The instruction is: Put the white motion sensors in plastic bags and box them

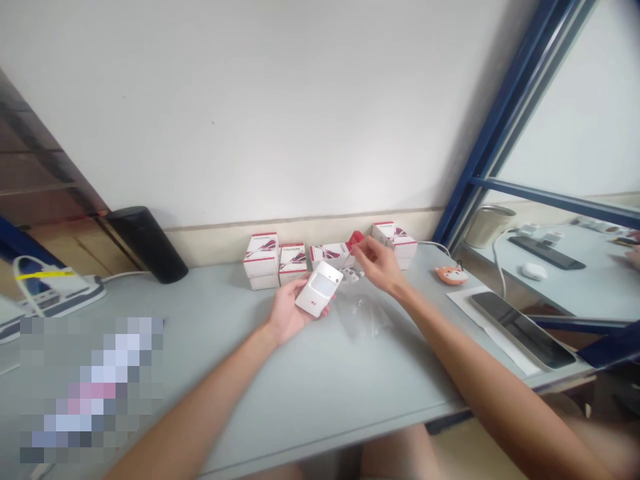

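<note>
My left hand (290, 308) is wrapped round a white motion sensor (320, 289), a flat rectangular housing with a pale window and a small red mark. It is held tilted just above the table. To its right, my right hand (379, 262) is raised with the fingers pinched together. A small red piece (355, 239) shows at those fingertips, too blurred to name. Under the right hand lie small white parts (353, 275) and a clear plastic bag (363, 320). Behind both hands stand several white and red boxes (261, 253) along the wall.
A black cylinder (149, 243) and a power strip (65, 293) stand at the left. On the right are an orange animal-shaped item (451, 274) and a phone (523, 329) on white paper. A blue-framed partition (560, 200) borders the right side.
</note>
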The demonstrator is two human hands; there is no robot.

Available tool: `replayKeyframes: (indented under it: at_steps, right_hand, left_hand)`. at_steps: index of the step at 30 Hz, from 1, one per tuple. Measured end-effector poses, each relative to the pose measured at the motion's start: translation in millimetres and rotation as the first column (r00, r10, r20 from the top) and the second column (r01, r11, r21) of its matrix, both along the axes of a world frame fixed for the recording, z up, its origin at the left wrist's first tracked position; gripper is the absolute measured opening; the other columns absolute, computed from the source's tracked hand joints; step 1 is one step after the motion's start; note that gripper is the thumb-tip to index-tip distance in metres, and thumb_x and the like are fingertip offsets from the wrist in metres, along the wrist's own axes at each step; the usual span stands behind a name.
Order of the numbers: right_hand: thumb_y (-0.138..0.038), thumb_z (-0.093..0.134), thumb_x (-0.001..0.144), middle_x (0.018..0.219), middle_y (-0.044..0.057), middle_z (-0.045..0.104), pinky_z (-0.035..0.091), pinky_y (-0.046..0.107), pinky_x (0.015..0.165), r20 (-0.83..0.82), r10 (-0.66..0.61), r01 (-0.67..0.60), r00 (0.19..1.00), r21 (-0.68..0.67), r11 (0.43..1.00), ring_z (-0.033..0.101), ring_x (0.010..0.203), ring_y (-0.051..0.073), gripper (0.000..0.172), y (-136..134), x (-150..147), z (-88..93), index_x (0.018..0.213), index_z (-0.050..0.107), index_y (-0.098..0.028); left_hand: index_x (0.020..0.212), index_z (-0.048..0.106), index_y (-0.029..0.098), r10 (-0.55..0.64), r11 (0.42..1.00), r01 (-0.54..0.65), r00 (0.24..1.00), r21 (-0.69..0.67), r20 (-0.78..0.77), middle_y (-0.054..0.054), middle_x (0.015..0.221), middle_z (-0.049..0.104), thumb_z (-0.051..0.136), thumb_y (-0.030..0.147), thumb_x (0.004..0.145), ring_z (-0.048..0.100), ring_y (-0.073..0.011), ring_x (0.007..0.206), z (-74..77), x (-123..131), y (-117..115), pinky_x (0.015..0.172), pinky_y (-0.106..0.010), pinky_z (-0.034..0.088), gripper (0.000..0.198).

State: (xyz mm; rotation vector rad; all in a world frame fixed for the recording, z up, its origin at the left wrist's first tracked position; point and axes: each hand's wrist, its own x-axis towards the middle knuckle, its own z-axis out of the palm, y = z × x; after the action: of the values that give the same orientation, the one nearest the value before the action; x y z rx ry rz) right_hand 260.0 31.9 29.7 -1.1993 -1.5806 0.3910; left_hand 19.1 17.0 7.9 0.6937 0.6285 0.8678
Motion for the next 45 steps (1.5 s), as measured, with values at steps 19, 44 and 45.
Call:
replayKeyframes:
  at_steps: [19, 44, 45]
  right_hand:
    - [-0.046, 0.053, 0.1, 0.099, 0.002, 0.079, 0.041, 0.032, 0.068, 0.612, 0.044, 0.121, 0.79, -0.226, 0.967, 0.068, 0.081, 0.021, 0.029, -7.1, 16.3, 12.3, 0.107, 0.078, -0.031]
    - [-0.054, 0.05, 0.098, 0.075, 0.003, 0.071, 0.048, 0.031, 0.064, 0.112, -0.109, 0.129, 0.988, -0.18, 0.975, 0.064, 0.065, 0.019, 0.034, 5.0, 45.1, 24.1, 0.084, 0.055, -0.023]
    - [-0.053, 0.051, 0.098, 0.076, 0.004, 0.071, 0.048, 0.031, 0.065, 0.107, -0.124, 0.141, 0.986, -0.167, 0.976, 0.064, 0.065, 0.019, 0.034, 5.3, 44.1, 23.8, 0.083, 0.055, -0.023]
  left_hand:
    - [0.119, 0.065, 0.013, 0.166, 0.984, -0.169, 0.983, 0.05, 0.073, -0.016, 0.09, 0.077, 0.053, 0.028, 0.087, 0.071, -0.0279, 0.069, -2.2, 2.8, 8.1, 0.058, -0.035, 0.051, 0.037]
    - [0.129, 0.059, 0.018, 0.171, 0.959, -0.17, 0.985, 0.228, 0.017, -0.009, 0.104, 0.074, 0.054, 0.028, 0.082, 0.07, -0.0242, 0.074, -10.1, -0.4, 5.6, 0.068, -0.036, 0.055, 0.048]
    - [0.129, 0.059, 0.019, 0.174, 0.957, -0.169, 0.985, 0.235, 0.002, -0.008, 0.102, 0.074, 0.055, 0.028, 0.082, 0.069, -0.0233, 0.073, -9.8, 0.1, 5.0, 0.067, -0.036, 0.055, 0.048]
